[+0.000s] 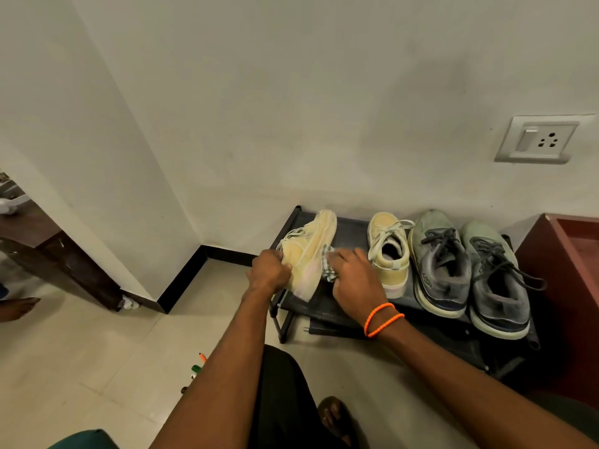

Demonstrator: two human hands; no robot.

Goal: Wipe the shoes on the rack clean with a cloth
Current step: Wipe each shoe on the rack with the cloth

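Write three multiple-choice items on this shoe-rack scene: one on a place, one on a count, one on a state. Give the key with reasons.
1. Where is the checked cloth?
A. on the floor
B. under the right hand, against the tilted yellow sneaker
C. inside a grey shoe

2. How many shoes rest flat on the shoe rack?
A. one
B. three
C. five

3. What is the left hand doing?
A. gripping the tilted yellow sneaker
B. hanging idle
C. touching the wall socket

Key: 1 B, the cloth peeks out by the fingers at the shoe's side. 2 B, the second yellow sneaker and two grey sneakers stand there. 3 A, its fingers curl round the shoe.
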